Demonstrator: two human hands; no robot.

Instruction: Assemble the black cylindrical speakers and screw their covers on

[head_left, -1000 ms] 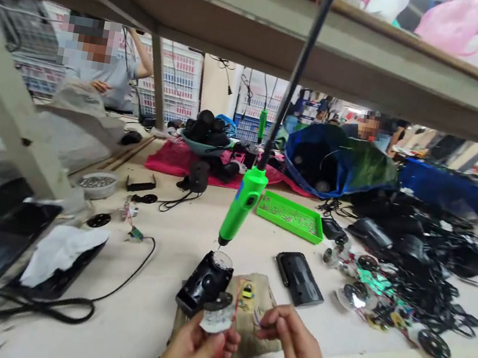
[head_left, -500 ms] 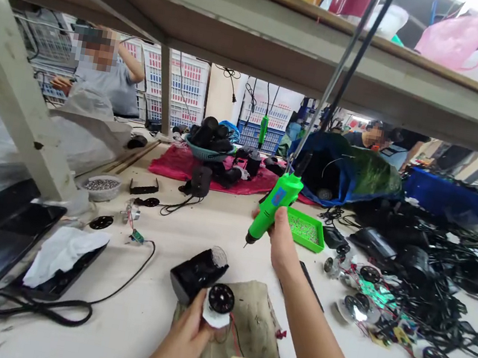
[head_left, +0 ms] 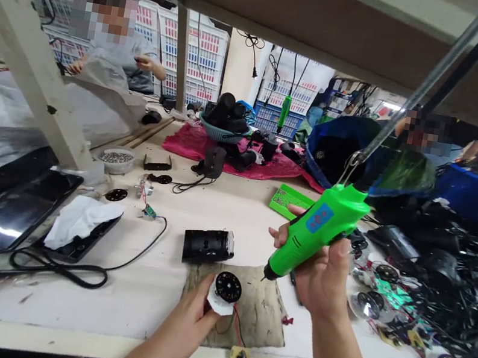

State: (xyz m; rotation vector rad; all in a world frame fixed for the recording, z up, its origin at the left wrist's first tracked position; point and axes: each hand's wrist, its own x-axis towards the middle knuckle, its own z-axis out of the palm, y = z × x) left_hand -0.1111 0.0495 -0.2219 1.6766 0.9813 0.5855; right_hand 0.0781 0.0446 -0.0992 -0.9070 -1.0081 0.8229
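Left hand low; right hand raised (curled)

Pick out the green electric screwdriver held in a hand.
It is the near green electric screwdriver, held in the right hand with its bit angled downward. The other green screwdriver hangs far across the bench, with no hand on it.

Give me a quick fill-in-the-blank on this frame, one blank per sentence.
The right hand grips a bright green electric screwdriver with a ____ label on its body.
The left hand holds a black slotted disc backed by a ____ plastic piece.
A black cylindrical housing lies on its ____.

Missing words: blue, white, side.
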